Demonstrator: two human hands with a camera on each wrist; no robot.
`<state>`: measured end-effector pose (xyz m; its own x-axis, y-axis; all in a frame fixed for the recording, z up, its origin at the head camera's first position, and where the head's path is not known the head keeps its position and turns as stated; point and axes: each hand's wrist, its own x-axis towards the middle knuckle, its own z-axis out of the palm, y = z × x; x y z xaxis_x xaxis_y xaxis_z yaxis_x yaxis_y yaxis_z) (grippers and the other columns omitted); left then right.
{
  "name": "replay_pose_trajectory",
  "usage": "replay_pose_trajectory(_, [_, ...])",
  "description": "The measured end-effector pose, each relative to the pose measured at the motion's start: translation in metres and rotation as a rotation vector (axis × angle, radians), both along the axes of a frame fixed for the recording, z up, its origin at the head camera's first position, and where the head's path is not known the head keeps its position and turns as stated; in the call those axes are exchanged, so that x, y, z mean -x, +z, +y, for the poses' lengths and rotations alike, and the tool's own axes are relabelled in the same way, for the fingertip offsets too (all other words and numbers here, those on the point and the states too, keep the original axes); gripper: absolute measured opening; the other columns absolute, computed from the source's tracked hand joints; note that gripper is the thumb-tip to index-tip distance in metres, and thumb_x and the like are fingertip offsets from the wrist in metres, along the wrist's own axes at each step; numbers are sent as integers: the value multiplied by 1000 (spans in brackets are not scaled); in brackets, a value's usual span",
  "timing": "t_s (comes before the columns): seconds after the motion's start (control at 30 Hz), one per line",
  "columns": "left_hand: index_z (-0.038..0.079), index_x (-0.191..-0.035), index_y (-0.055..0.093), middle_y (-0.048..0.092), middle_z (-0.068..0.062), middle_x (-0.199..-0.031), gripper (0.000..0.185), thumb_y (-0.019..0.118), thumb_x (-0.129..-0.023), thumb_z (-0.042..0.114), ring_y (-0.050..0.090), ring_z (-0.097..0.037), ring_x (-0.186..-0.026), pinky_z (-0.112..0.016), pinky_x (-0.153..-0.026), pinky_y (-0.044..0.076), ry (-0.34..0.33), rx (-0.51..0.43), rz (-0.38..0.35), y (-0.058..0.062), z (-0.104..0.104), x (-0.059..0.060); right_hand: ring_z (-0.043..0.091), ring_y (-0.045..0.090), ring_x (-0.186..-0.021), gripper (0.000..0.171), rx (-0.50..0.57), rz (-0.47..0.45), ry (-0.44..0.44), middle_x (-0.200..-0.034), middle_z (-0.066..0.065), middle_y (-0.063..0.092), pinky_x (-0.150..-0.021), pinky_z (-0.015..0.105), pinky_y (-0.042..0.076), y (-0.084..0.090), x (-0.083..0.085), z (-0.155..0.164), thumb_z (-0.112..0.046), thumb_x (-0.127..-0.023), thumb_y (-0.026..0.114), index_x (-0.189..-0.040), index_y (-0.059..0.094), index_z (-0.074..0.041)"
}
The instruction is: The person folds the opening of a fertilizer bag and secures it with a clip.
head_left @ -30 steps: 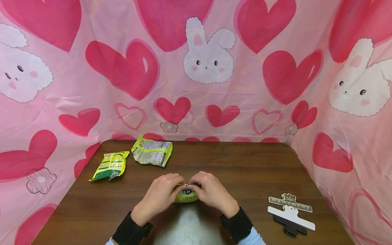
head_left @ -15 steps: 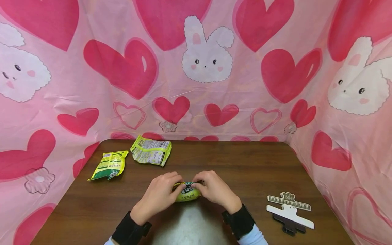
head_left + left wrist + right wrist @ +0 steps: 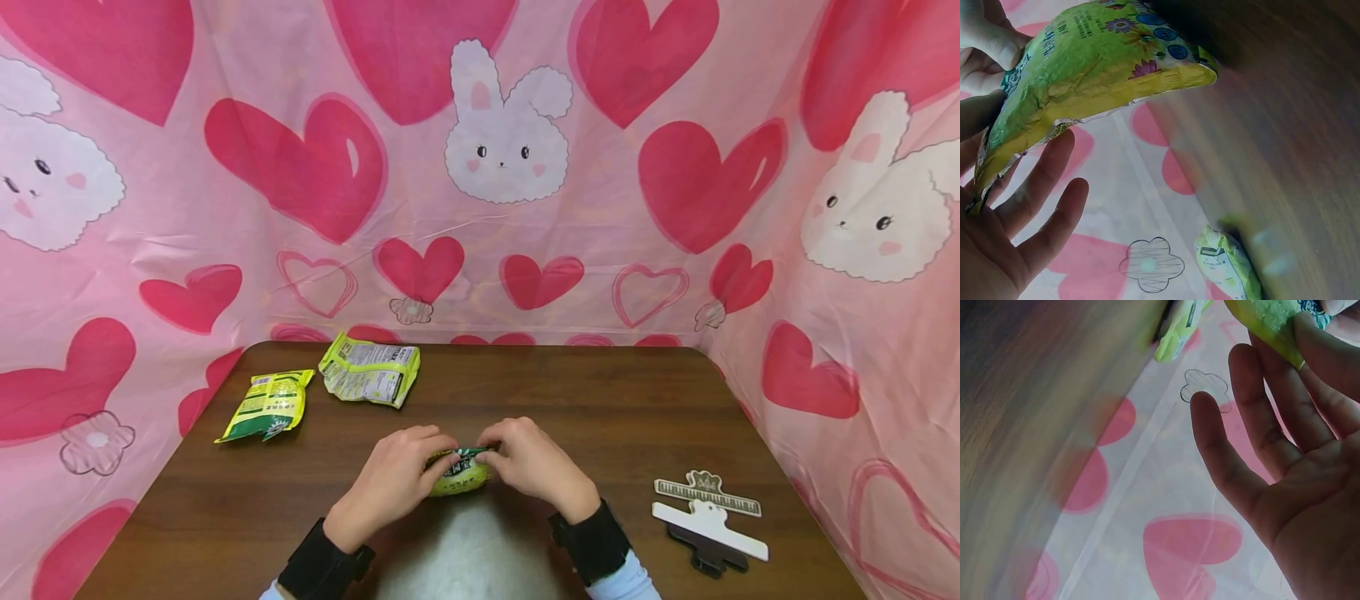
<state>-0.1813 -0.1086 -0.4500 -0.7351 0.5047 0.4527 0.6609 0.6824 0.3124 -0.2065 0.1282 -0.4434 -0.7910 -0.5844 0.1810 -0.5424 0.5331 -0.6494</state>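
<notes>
A small yellow-green snack packet (image 3: 459, 473) stands on the brown table (image 3: 600, 417) near its front edge. My left hand (image 3: 401, 482) and my right hand (image 3: 528, 467) pinch its top edge from either side. The left wrist view shows the packet (image 3: 1085, 75) held at its end by my thumb and forefinger, the other fingers (image 3: 1041, 206) spread loosely below. In the right wrist view the packet's corner (image 3: 1269, 319) sits against my upper fingers (image 3: 1310, 394), the other fingers fairly straight.
Two more yellow-green packets lie at the back left: one (image 3: 268, 406) near the left edge, a crumpled one (image 3: 370, 372) further in. A white and black bag clip (image 3: 708, 525) lies at the front right. Pink heart-and-bunny cloth (image 3: 495, 167) walls the table.
Both hands have shifted slightly on the packet's top edge, and its top now shows more between the fingertips. The other things have not moved.
</notes>
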Motion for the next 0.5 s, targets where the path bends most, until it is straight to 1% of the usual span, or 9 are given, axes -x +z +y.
replay_pose_trajectory(0.13, [18, -99, 78, 65, 13, -89, 7, 82, -95, 21, 61, -6, -78, -32, -68, 52, 4, 4, -12, 1, 0, 0, 0, 61, -67, 4, 7, -2, 9, -84, -11, 69, -63, 24, 53, 0, 1, 1, -12, -97, 78, -95, 81, -14])
replay_pose_trajectory(0.33, [21, -93, 75, 65, 14, -87, 10, 83, -93, 26, 61, -5, -78, -32, -67, 52, 28, 19, -37, 3, -4, 0, 1, 59, -67, 6, 20, 41, 21, -81, -11, 67, -63, 23, 52, -2, 2, 1, -8, -96, 79, -91, 80, -13])
replay_pose_trajectory(0.4, [22, -92, 75, 66, 15, -86, 11, 85, -92, 27, 61, -4, -78, -33, -68, 52, 41, 21, -55, 6, -6, 1, 1, 59, -69, 6, 25, 56, 22, -82, -9, 68, -64, 24, 52, -3, 3, 1, -7, -95, 79, -91, 80, -12])
replay_pose_trajectory(0.5, [23, -92, 76, 66, 18, -84, 12, 86, -90, 29, 59, -2, -74, -32, -66, 50, 56, 28, -106, 10, -11, 2, 1, 59, -71, 6, 29, 68, 21, -83, -8, 70, -64, 24, 52, -3, 3, 1, -6, -95, 79, -91, 80, -11])
